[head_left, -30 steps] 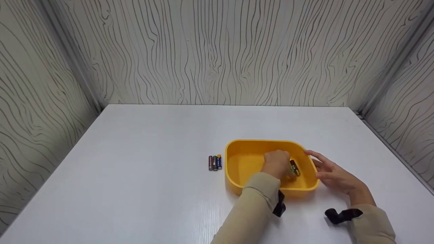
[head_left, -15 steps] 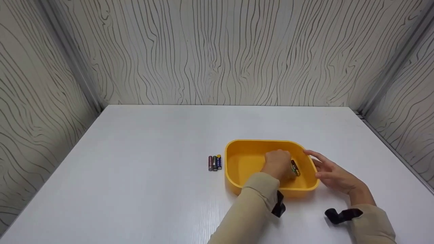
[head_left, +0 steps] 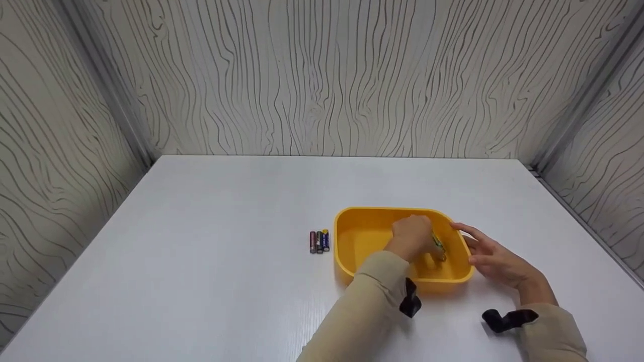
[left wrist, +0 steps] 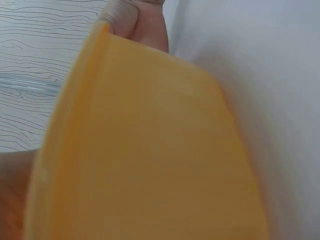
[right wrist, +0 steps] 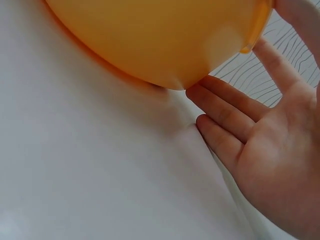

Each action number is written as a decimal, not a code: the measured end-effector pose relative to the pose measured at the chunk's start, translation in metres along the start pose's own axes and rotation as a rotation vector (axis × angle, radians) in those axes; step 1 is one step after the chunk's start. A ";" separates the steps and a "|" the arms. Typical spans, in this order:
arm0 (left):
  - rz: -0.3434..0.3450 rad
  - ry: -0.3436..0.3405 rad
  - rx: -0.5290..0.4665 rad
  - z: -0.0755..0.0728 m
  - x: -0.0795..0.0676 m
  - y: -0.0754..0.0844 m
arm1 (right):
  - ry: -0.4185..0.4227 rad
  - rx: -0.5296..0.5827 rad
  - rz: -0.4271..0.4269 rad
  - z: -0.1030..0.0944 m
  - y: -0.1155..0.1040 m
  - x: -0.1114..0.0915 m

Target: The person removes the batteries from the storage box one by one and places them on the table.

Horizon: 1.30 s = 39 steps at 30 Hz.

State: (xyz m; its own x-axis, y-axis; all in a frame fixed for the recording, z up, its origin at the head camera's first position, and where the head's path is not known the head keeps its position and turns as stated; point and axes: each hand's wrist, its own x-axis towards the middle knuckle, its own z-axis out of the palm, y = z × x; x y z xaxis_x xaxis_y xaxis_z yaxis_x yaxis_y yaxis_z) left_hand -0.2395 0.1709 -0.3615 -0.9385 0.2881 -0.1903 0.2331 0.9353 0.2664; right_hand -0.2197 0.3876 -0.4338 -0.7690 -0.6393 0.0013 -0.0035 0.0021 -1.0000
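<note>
Inside the yellow bin [head_left: 370, 242] my left hand [head_left: 411, 234] reaches down over the front rim, knuckles up. At its right side, a slim green battery [head_left: 438, 243] shows at its fingers, which look to pinch it; the fingertips are mostly hidden. The green battery overlaps a darker battery against the bin's right side. In the left wrist view the bin wall [left wrist: 160, 135] hides most of the hand. My right hand [right wrist: 280, 135] has its fingers extended along the bin's right end, thumb and index fingertips at the rim.
Three batteries [head_left: 319, 241] lie side by side on the white table [head_left: 201, 251], just left of the bin. Wood-patterned panels [head_left: 312, 80] enclose the table at the back and sides. A black wrist mount [head_left: 509, 320] sits at the right cuff.
My left hand has shifted slightly up and right within the bin, bringing the green battery over the dark one. The right hand, the bin and the three batteries have stayed put.
</note>
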 end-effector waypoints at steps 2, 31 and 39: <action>0.009 0.001 -0.002 -0.004 -0.001 0.000 | -0.005 0.005 -0.004 0.000 0.000 0.000; 0.134 0.070 -0.138 -0.033 -0.019 -0.025 | 0.057 -0.016 0.065 0.000 0.000 0.000; 0.179 0.089 -0.152 -0.043 -0.027 -0.036 | -0.019 0.043 0.022 -0.003 0.000 0.001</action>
State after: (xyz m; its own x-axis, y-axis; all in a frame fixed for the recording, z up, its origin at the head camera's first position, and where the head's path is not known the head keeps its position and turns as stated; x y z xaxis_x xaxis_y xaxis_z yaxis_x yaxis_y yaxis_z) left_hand -0.2336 0.1202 -0.3251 -0.9060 0.4210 -0.0449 0.3631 0.8272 0.4289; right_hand -0.2218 0.3893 -0.4340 -0.7563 -0.6539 -0.0208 0.0413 -0.0161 -0.9990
